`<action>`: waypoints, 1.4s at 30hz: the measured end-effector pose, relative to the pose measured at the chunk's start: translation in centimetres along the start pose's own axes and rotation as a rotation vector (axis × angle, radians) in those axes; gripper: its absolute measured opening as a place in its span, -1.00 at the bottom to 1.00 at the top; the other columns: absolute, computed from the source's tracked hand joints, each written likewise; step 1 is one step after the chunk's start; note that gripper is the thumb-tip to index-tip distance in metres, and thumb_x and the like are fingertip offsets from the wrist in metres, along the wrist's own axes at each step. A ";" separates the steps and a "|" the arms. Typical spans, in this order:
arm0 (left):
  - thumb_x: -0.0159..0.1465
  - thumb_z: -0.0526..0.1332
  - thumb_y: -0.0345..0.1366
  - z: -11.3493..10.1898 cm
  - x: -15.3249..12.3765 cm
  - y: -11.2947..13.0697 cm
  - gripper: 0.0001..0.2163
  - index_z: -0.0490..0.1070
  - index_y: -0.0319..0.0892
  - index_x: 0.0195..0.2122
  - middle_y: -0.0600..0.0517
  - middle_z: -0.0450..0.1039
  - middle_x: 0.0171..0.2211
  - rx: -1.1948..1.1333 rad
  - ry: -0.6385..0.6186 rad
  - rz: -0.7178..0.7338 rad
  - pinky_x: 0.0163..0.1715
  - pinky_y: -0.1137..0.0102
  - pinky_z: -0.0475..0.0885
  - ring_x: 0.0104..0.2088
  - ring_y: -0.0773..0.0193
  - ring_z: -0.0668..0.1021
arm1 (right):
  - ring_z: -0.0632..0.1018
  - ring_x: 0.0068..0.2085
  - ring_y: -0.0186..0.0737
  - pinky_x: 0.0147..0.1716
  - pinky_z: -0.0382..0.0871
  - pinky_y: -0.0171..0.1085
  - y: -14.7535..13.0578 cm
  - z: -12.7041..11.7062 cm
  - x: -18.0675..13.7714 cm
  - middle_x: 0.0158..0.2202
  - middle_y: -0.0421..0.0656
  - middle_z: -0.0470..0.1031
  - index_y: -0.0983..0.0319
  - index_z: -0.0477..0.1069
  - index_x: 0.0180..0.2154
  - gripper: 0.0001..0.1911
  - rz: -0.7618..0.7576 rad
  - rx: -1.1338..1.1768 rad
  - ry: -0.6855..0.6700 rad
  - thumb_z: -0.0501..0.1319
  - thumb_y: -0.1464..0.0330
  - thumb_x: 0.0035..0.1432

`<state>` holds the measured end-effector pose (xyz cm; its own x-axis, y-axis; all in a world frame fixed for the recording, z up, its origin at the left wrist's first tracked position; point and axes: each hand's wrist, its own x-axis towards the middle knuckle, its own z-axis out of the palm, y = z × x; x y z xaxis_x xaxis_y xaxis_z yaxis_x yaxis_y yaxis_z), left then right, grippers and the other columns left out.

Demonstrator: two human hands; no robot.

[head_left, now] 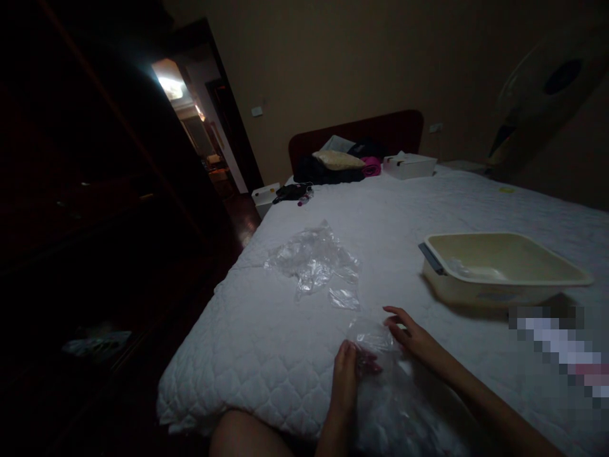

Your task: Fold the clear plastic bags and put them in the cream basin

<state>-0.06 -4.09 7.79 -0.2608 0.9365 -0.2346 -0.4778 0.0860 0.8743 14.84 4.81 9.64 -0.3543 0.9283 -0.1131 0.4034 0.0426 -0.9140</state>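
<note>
A clear plastic bag (392, 400) with a small dark red item (368, 360) inside or under its film lies at the bed's near edge, close to my body. My left hand (346, 371) is closed on the bag's left side, beside the red item. At the bag's upper right is my right hand (413, 335), its index finger stretched out and the others curved, apart from one another. Its lower fingers come close to the film; whether they touch it is unclear. Crumpled clear plastic bags (314, 263) are spread on the white quilted bedcover (266, 355) beyond my hands.
A cream plastic basin (504, 289) with grey handle holds some clear plastic, to the right. A blurred-out patch (561, 346) sits below it. Clothes and a pillow (339, 160), plus a white box (410, 166), lie by the headboard. A fan (547, 95) stands at right.
</note>
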 end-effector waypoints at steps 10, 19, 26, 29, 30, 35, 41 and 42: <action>-0.08 0.25 0.18 -1.1 1.1 -0.9 -0.48 0.33 -0.27 -0.47 -0.01 0.44 -0.55 -0.146 0.026 -0.034 -0.54 0.34 0.42 -0.56 0.22 0.52 | 0.44 -0.08 -0.08 -0.13 0.37 -0.09 1.1 1.7 -2.1 0.07 0.03 0.24 0.17 0.06 0.12 -0.18 -0.199 -0.008 -0.022 0.30 0.14 -0.17; 0.00 0.24 0.11 -1.8 1.0 -0.7 -0.56 0.28 -0.24 -0.48 0.01 0.44 -0.52 0.012 0.017 0.067 -0.59 0.43 0.39 -0.61 0.30 0.50 | 0.49 -0.09 -0.07 -0.22 0.42 -0.10 2.8 -0.9 -0.7 -0.08 0.02 0.42 0.16 0.14 0.03 -0.40 0.051 0.294 0.031 0.09 0.01 0.01; -0.14 0.37 0.02 -1.1 0.6 -0.7 -0.57 0.25 -0.20 -0.51 0.10 0.39 -0.59 0.079 -0.030 0.065 -0.55 0.42 0.42 -0.62 0.33 0.49 | 0.44 -0.02 -0.05 -0.03 0.29 -0.05 1.4 0.6 -1.5 -0.07 0.01 0.42 0.21 0.05 0.13 -0.18 -0.115 0.002 -0.008 0.27 0.09 -0.14; -0.17 0.40 -0.01 -1.1 0.3 -0.5 -0.57 0.27 -0.20 -0.51 0.10 0.38 -0.60 0.106 -0.043 0.060 -0.54 0.42 0.43 -0.62 0.31 0.49 | 0.51 -0.25 -0.14 -0.16 0.37 -0.13 0.8 0.5 -1.3 -0.33 -0.11 0.47 0.23 0.30 -0.10 -0.52 -0.141 0.019 -0.011 0.18 0.10 -0.01; -0.18 0.40 -0.02 -1.1 0.2 -0.4 -0.58 0.28 -0.21 -0.50 0.09 0.40 -0.59 0.114 -0.038 0.064 -0.53 0.42 0.43 -0.60 0.30 0.50 | 0.51 -0.30 -0.16 -0.22 0.38 -0.16 0.6 0.2 -1.2 -0.38 -0.13 0.46 0.23 0.35 -0.21 -0.61 -0.150 0.036 -0.010 0.14 0.09 0.02; -0.16 0.40 -0.04 -1.2 0.3 -0.1 -0.57 0.38 -0.24 -0.40 -0.01 0.47 -0.52 0.129 0.014 0.067 -0.44 0.40 0.45 -0.46 0.21 0.56 | 0.46 -0.48 -0.26 -0.49 0.36 -0.28 -0.5 -1.7 -0.8 -0.52 -0.22 0.38 0.23 0.36 -0.39 -0.61 -0.136 0.115 0.086 0.11 0.02 0.02; -0.11 0.36 0.01 -0.3 -0.2 -0.3 -0.53 0.37 -0.28 -0.35 -0.08 0.51 -0.48 0.045 -0.044 -0.041 -0.50 0.38 0.43 -0.53 0.21 0.56 | 0.43 -0.56 -0.32 -0.63 0.29 -0.34 -1.5 -4.7 -0.1 -0.52 -0.23 0.38 0.24 0.36 -0.31 -0.56 -0.089 0.111 0.024 0.17 0.00 -0.05; -0.09 0.35 0.01 -0.2 -0.2 -0.4 -0.55 0.36 -0.28 -0.36 -0.08 0.51 -0.48 0.025 -0.048 -0.054 -0.49 0.39 0.43 -0.52 0.21 0.56 | 0.45 -0.54 -0.30 -0.62 0.30 -0.34 -1.7 -5.3 0.0 -0.50 -0.21 0.40 0.24 0.35 -0.30 -0.54 -0.058 0.122 -0.022 0.18 -0.01 -0.07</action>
<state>0.08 -4.40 7.40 -0.1944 0.9454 -0.2616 -0.4689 0.1446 0.8713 18.60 6.72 13.26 -0.3932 0.9171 -0.0661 0.2762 0.0493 -0.9598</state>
